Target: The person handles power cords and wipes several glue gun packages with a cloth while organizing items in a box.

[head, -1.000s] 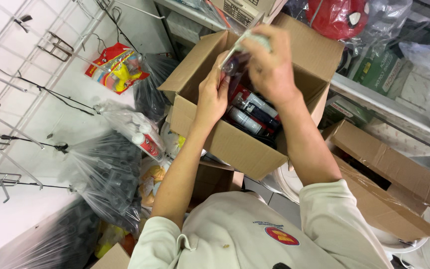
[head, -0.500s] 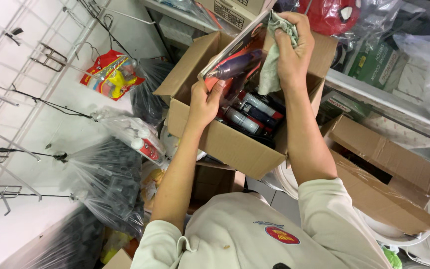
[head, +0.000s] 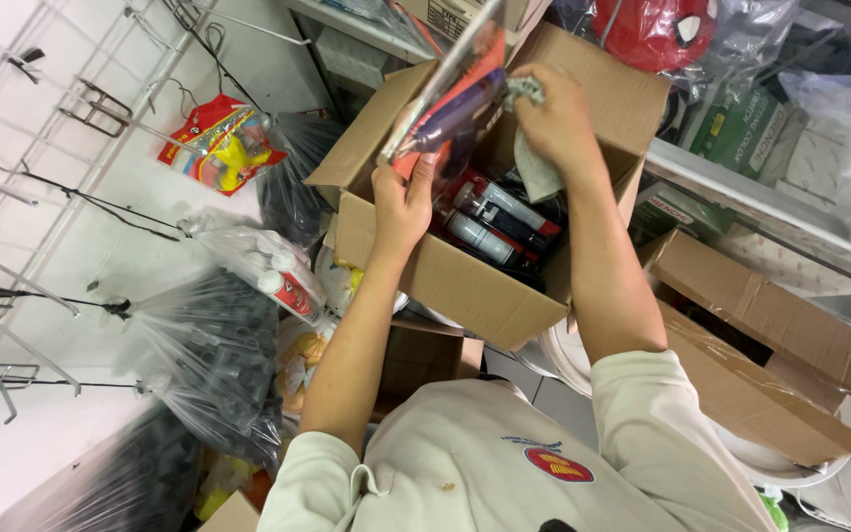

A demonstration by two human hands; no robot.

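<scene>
My left hand grips the lower edge of a flat blister-packed toy with a red card back and a dark purple item under clear plastic. It is held tilted above an open cardboard box. My right hand holds a crumpled grey-green cloth against the package's right side. Several more packaged toys, red, black and silver, lie inside the box below both hands.
A white wire grid wall with hooks carries a red and yellow toy pack. Clear plastic bags of goods pile at the left. A red mask in plastic sits on a shelf. Another open carton stands at the right.
The packaged toy has come up out of the box and now tilts higher. My right hand with the cloth has shifted from above the package down onto its right side.
</scene>
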